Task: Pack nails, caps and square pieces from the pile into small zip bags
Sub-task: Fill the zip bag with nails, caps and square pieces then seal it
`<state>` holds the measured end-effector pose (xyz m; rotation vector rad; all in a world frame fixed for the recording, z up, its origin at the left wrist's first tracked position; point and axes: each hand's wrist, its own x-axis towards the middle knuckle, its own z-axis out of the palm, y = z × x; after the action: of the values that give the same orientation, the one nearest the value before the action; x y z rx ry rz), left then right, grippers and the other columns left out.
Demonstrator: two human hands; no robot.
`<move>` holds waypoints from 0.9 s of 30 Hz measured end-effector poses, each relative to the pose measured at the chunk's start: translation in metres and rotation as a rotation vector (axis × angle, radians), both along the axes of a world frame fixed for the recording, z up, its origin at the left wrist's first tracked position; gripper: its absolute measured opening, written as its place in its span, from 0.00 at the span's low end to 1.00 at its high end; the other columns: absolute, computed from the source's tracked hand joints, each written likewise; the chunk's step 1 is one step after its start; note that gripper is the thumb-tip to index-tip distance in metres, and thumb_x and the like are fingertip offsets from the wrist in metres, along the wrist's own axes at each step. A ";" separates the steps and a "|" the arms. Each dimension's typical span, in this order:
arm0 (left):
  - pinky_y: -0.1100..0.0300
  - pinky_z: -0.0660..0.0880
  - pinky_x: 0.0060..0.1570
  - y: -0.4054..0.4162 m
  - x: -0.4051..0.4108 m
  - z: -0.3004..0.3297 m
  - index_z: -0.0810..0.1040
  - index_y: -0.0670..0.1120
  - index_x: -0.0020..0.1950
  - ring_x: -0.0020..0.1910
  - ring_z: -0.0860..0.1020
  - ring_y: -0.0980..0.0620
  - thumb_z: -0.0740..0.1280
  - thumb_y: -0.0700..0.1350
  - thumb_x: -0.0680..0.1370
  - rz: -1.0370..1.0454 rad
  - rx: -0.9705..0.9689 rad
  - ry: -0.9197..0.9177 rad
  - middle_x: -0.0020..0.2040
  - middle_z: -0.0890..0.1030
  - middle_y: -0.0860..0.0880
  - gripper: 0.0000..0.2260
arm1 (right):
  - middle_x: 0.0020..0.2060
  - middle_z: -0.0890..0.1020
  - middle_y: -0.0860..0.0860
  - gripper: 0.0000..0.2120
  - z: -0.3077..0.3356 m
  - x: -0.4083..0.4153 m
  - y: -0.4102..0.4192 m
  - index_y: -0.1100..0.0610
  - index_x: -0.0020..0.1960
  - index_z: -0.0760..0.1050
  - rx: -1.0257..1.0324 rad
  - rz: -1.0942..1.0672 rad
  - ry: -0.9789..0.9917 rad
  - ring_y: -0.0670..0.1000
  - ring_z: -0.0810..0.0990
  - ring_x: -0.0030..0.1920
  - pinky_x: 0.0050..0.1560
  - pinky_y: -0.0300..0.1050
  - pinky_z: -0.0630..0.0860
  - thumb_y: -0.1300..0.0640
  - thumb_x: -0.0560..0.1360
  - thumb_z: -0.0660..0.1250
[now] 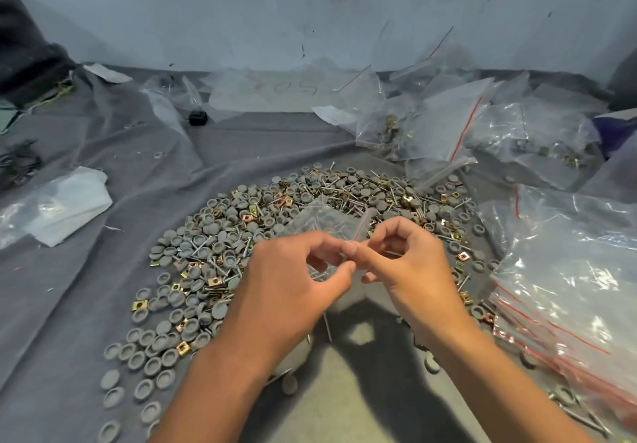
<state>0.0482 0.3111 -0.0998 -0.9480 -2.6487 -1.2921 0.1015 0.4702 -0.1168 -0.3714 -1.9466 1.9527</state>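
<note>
A broad pile (213, 246) of grey round caps, thin nails and brass square pieces is spread over a grey cloth. Above its middle, both hands hold one small clear zip bag (327, 222) with a red strip. My left hand (293, 277) pinches the bag's near edge between thumb and fingers. My right hand (406, 260) pinches the same edge from the right, its fingertips meeting the left ones. A few nails show through the bag's plastic.
Filled zip bags (431, 125) lie heaped at the back right. A stack of empty red-striped bags (565, 270) sits at the right. A white packet (65, 208) lies at the left, a small black object (198, 117) at the back. A wall closes off the far side.
</note>
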 end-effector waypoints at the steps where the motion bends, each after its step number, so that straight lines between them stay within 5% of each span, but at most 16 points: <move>1: 0.70 0.75 0.42 -0.001 0.000 0.001 0.84 0.60 0.49 0.42 0.81 0.66 0.76 0.54 0.71 -0.007 -0.013 0.000 0.40 0.82 0.67 0.07 | 0.36 0.85 0.54 0.16 0.000 -0.001 0.000 0.53 0.40 0.75 0.004 -0.006 0.005 0.50 0.85 0.36 0.32 0.38 0.78 0.51 0.62 0.80; 12: 0.64 0.79 0.41 -0.007 -0.005 0.000 0.86 0.60 0.51 0.39 0.82 0.64 0.73 0.48 0.77 -0.031 -0.013 -0.124 0.39 0.84 0.66 0.07 | 0.34 0.84 0.52 0.15 0.001 0.000 -0.002 0.55 0.41 0.77 0.046 0.033 -0.019 0.50 0.85 0.37 0.36 0.39 0.80 0.52 0.63 0.81; 17: 0.68 0.77 0.34 -0.008 -0.007 -0.002 0.79 0.58 0.54 0.35 0.81 0.64 0.72 0.47 0.77 0.124 -0.035 0.039 0.37 0.82 0.60 0.08 | 0.31 0.82 0.49 0.12 -0.004 0.001 -0.002 0.56 0.42 0.75 0.088 0.075 -0.044 0.50 0.87 0.38 0.34 0.38 0.79 0.56 0.69 0.79; 23: 0.57 0.79 0.32 -0.006 -0.007 0.004 0.70 0.51 0.47 0.36 0.77 0.58 0.67 0.43 0.78 0.305 0.018 0.265 0.38 0.76 0.55 0.06 | 0.36 0.83 0.48 0.08 -0.011 0.003 -0.006 0.49 0.44 0.77 0.193 0.144 -0.104 0.50 0.84 0.38 0.38 0.41 0.79 0.53 0.74 0.76; 27: 0.66 0.76 0.44 -0.009 -0.009 0.005 0.78 0.50 0.48 0.43 0.77 0.58 0.68 0.36 0.77 0.316 0.002 0.285 0.45 0.79 0.55 0.08 | 0.42 0.82 0.42 0.10 -0.018 0.010 -0.005 0.44 0.47 0.75 0.595 0.288 -0.283 0.40 0.80 0.43 0.43 0.36 0.76 0.43 0.73 0.75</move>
<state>0.0393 0.3021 -0.0953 -0.6239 -2.4491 -1.0065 0.1115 0.4656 -0.1349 -0.2160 -2.7692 1.4109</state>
